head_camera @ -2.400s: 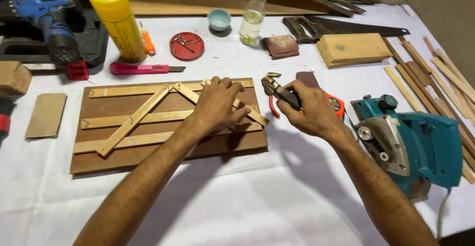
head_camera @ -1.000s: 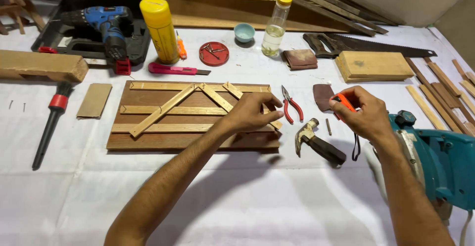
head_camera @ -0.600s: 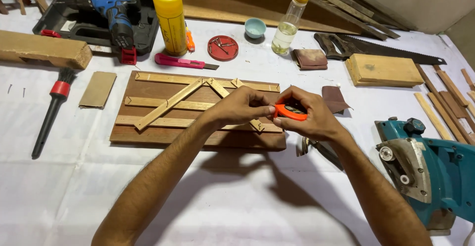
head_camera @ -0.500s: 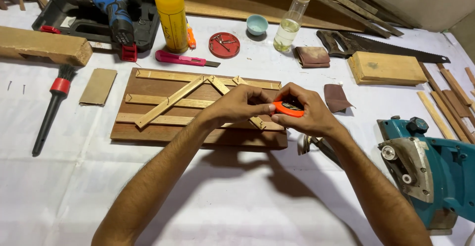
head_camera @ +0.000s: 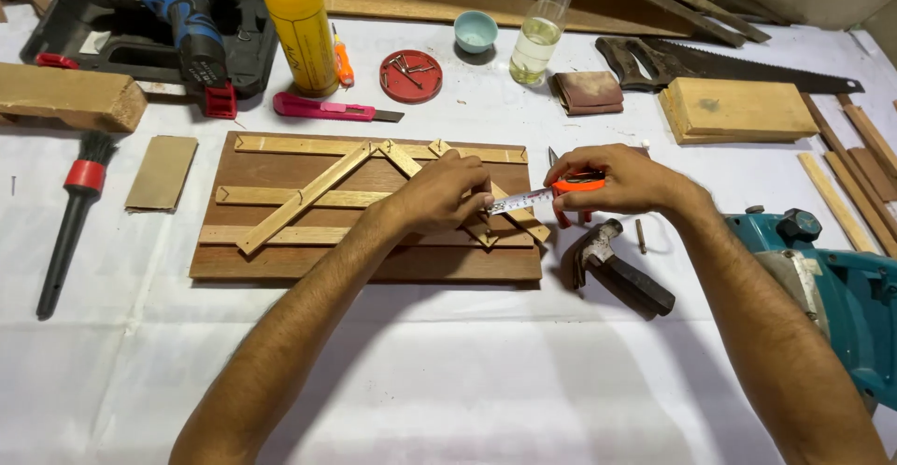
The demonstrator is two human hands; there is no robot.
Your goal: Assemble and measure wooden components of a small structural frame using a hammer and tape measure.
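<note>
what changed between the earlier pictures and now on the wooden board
The right hand let go of the red-handled pliers, picked up the orange tape measure and carried it left to the brown wooden board with pale strips. The left hand shifted along the slanted strip and now pinches the pulled-out tape end. The black-handled hammer now lies beside the board. The board, yellow can and handsaw stayed put.

both forearms bare, no sleeves; hands (head_camera: 448, 194) ungloved, no rings, no watch.

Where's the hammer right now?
Head view, right of centre: the hammer lies on the white table, just below the right hand, beside the wooden board.
</note>
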